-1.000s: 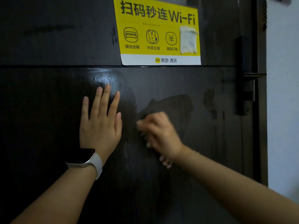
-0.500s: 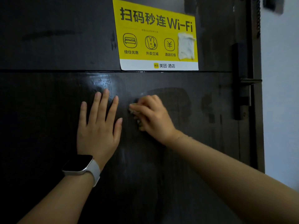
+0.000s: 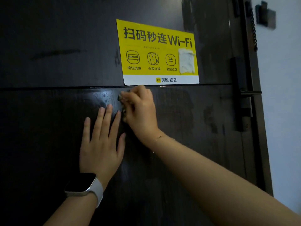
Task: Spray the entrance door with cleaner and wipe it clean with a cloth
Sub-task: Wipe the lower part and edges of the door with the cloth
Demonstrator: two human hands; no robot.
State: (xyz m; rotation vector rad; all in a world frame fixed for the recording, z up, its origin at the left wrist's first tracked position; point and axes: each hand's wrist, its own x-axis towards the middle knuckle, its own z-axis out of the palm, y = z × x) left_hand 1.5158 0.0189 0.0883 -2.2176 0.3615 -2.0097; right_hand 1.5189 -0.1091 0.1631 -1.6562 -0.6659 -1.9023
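- head view: we see our right hand [image 3: 140, 108] curled round a small wadded cloth [image 3: 121, 101], pressing it to the dark entrance door [image 3: 48, 136] just under the groove [image 3: 48, 88] that crosses the door from edge to edge; only a scrap of the cloth shows past the fingers.
- our left hand [image 3: 101, 144] lies flat on the door, fingers straight and spread, holding nothing; its fingertips sit just beside and below the cloth.
- the relation that matters: the cloth is already on the door, directly below the lower edge of the yellow wi-fi sticker [image 3: 156, 51], nearly touching it. we judge the next stroke has to run along the groove or back down, so as not to catch the sticker's edge.
- the right hand is the working one; the left only braces.
- a wet sheen [image 3: 102, 97] shows left of the cloth, with duller patches toward the door's right edge, so wiping looks part done.
- the handle and lock plate [image 3: 242, 95] sit at the right edge, well apart from both hands; beyond is a pale wall [image 3: 280, 95]. no spray bottle is in view.
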